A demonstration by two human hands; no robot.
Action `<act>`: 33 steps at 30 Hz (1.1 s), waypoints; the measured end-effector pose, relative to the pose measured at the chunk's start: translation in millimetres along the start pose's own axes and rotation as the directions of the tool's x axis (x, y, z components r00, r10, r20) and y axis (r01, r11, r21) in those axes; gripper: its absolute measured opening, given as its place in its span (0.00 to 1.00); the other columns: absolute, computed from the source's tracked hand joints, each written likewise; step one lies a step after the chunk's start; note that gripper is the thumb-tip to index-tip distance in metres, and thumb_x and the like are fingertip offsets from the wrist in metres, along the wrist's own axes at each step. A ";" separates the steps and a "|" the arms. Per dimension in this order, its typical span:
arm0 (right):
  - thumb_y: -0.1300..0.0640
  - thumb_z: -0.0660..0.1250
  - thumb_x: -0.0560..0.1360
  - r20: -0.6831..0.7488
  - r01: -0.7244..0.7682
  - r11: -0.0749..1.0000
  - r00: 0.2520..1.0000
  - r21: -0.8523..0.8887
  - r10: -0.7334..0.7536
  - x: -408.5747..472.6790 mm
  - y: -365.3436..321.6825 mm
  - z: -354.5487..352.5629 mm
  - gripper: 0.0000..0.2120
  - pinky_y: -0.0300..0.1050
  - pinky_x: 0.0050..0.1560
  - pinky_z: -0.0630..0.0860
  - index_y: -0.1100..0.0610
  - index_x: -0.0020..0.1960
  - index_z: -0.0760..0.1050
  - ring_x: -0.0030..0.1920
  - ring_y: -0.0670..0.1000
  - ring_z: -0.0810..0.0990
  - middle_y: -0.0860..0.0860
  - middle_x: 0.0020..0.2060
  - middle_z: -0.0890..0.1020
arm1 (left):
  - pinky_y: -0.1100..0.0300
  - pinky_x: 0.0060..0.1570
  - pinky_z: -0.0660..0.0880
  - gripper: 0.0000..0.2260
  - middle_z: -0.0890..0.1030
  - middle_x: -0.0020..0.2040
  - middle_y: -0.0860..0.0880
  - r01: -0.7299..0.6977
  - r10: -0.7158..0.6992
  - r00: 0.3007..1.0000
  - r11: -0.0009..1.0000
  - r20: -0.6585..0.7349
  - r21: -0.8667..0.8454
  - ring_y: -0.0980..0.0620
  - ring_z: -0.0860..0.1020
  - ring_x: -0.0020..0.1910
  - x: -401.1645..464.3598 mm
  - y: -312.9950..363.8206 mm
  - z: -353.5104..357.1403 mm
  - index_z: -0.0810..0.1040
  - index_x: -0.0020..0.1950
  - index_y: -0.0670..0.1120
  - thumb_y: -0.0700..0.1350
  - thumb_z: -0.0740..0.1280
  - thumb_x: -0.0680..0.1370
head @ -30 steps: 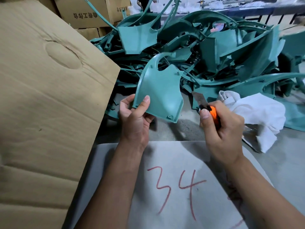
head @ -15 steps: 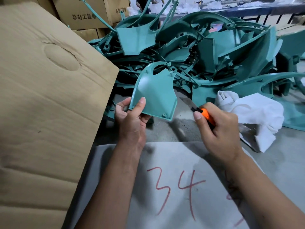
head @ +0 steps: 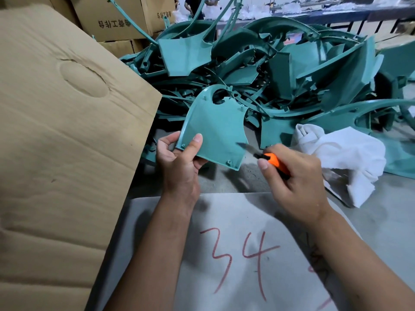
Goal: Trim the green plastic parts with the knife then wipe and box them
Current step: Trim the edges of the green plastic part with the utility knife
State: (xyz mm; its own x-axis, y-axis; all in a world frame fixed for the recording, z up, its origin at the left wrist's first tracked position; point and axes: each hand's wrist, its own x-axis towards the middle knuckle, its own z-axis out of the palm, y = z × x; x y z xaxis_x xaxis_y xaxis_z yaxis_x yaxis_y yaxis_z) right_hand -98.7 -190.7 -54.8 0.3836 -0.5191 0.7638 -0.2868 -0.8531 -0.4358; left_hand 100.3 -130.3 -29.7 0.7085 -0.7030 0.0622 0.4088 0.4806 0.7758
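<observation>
- Trimming is the step in hand, by my reading: the left hand point(head: 179, 162) pinches the lower left corner of a green part point(head: 213, 131), thumb on its face and fingers curled behind, holding it up over the bench point(head: 224, 180).
- Right hand point(head: 296, 182) is clenched round an orange-handled knife point(head: 269, 159); the blade tip lies at the part's right edge, low down, touching it or just short of it. I cannot tell which.
- The part faces the camera, its notched curved top toward the pile point(head: 292, 70) of like parts behind it, well apart from any box.
- A white cloth point(head: 350, 158) lies crumpled on the bench, just right of the knife hand, ready for the wipe.
- A cardboard flap point(head: 67, 131) fills the left side; the box it belongs to is likely where the part goes, though its inside is hidden.
- Next move, as I judge it: draw the blade along that edge to shave off flash, with the left hand holding firm and its fingers clear of the blade's path.
- Wiping and boxing are not yet done for this part.
</observation>
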 end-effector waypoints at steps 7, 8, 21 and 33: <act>0.50 0.65 0.83 -0.134 -0.200 0.959 0.975 -0.199 0.176 3.1 8.6 0.1 0.15 0.41 0.30 0.61 0.52 0.39 0.69 0.28 0.45 0.69 0.45 0.27 0.68 | 0.50 0.40 0.82 0.20 0.86 0.48 0.48 -0.148 0.145 0.988 0.986 0.046 0.077 0.48 0.85 0.47 1.7 1.3 -2.8 0.70 0.58 0.45 0.35 0.74 0.72; 0.50 0.65 0.83 -0.159 -0.213 0.959 0.970 -0.185 0.185 2.8 9.9 -1.4 0.15 0.37 0.31 0.61 0.52 0.39 0.68 0.28 0.44 0.70 0.45 0.26 0.68 | 0.50 0.41 0.83 0.20 0.86 0.50 0.47 -0.158 0.154 0.986 0.985 0.065 0.072 0.48 0.85 0.49 1.9 1.9 -3.0 0.71 0.60 0.45 0.35 0.74 0.72; 0.48 0.57 0.88 -0.473 -0.136 0.982 0.862 0.132 0.183 1.4 -0.9 -3.0 0.11 0.39 0.34 0.66 0.49 0.47 0.69 0.34 0.42 0.71 0.45 0.33 0.72 | 0.48 0.51 0.83 0.22 0.85 0.59 0.43 0.312 -0.247 0.805 0.950 0.539 -0.030 0.43 0.84 0.58 -19.1 -9.1 7.3 0.73 0.65 0.44 0.29 0.65 0.73; 0.44 0.57 0.87 -0.393 -0.186 0.956 0.880 0.228 0.265 -1.9 14.7 -1.1 0.19 0.60 0.31 0.68 0.54 0.43 0.69 0.29 0.59 0.72 0.53 0.29 0.74 | 0.52 0.50 0.83 0.23 0.85 0.59 0.46 0.130 -0.084 0.915 0.987 0.394 -0.092 0.45 0.84 0.58 -14.8 -2.5 11.9 0.72 0.69 0.44 0.30 0.65 0.75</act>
State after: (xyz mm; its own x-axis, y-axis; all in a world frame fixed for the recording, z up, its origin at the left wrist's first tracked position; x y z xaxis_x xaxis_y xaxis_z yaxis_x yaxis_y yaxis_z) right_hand -104.6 -202.2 -62.1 -0.0838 -0.6627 0.7441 -0.1451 -0.7307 -0.6671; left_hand 82.0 -127.3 -25.0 0.3872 -0.8903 0.2395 0.5483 0.4312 0.7166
